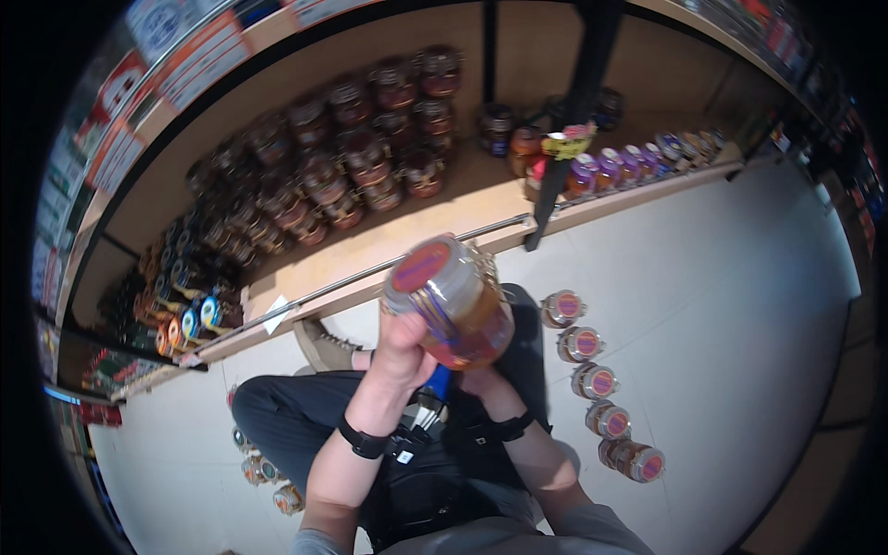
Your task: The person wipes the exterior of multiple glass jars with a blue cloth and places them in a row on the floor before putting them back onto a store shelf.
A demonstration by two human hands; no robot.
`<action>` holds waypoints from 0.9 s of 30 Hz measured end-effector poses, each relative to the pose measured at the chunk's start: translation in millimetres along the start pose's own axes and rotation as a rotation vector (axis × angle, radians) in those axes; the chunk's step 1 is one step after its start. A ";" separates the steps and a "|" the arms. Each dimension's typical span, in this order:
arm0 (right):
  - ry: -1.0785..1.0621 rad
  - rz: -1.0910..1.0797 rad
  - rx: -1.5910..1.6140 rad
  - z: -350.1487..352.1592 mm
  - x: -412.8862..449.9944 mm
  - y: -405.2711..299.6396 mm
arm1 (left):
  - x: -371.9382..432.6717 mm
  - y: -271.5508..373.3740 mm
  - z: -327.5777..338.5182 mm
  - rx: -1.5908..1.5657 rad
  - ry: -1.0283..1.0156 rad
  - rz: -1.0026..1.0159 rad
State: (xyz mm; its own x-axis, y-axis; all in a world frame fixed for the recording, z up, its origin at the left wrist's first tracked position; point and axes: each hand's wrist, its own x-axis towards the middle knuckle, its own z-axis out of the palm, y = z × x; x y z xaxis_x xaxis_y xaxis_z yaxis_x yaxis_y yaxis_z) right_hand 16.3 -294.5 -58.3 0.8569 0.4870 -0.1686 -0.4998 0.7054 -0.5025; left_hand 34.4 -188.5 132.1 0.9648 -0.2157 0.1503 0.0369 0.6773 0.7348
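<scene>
A large clear jar point(451, 302) with a round pink-red lid label and amber contents is raised above my lap, tilted. My left hand point(402, 340) grips it from the left side near its lid. My right hand point(479, 378) is at the lower end of the jar, mostly hidden behind it, so its fingers do not show. Something blue point(437, 385) is seen just under the jar, between my wrists. Both wrists wear black bands.
The low wooden shelf point(388, 260) ahead holds stacked dark jars point(361, 166), purple-lidded jars point(610, 166) and a black post point(555, 166). A row of jars point(595, 380) stands on the floor at right; more jars point(260, 470) are by my left knee.
</scene>
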 end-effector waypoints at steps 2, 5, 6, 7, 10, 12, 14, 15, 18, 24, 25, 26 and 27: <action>0.011 0.078 -0.166 41.1 -3.1 -23.5 | -15.7 26.4 -25.3 -0.127 0.077 0.059; -0.025 0.130 0.161 27.6 0.7 -25.7 | -29.9 48.2 -64.2 -0.114 0.200 0.062; -0.062 0.078 0.161 26.8 -3.0 -27.8 | -32.2 52.4 -80.2 -0.118 0.204 0.073; -0.104 0.034 0.165 33.8 -4.7 -30.8 | -36.5 56.5 -98.6 -0.084 0.205 0.047; 0.002 -0.073 -0.011 77.0 -15.2 -46.6 | -43.0 53.3 -145.4 0.008 0.230 0.051; 0.027 -0.236 -0.316 98.4 -17.4 -43.3 | -38.8 46.1 -158.1 0.082 0.267 0.077; 0.097 -0.419 -1.015 125.1 -20.4 -29.4 | -41.3 35.6 -170.1 0.072 0.270 0.080; -0.087 -0.696 -1.342 147.4 -2.4 -23.2 | -44.4 29.9 -177.4 0.079 0.264 0.085; -0.193 -0.642 -1.851 181.1 25.5 15.5 | -69.9 -2.4 -226.8 0.108 0.329 -0.067; -0.033 -0.446 -1.367 190.3 74.0 4.5 | -79.4 24.2 -225.7 0.376 0.328 0.130; -0.153 -0.453 -1.427 196.4 77.7 -4.1 | -77.4 29.3 -225.3 0.495 0.314 0.149; -0.188 -0.442 -1.556 211.4 73.2 -7.2 | -75.2 35.3 -224.7 0.533 0.250 0.140; -0.229 -0.429 -1.677 225.8 68.6 -9.5 | -76.8 42.0 -223.3 0.530 0.265 0.144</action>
State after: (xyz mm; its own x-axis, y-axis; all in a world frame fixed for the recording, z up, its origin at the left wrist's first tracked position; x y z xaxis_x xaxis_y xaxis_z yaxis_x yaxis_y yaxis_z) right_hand 51.4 -151.5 126.3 0.7747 0.5856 0.2387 0.5256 -0.3863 -0.7580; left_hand 20.0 13.5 3.7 0.9849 0.0810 0.1528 -0.1676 0.2294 0.9588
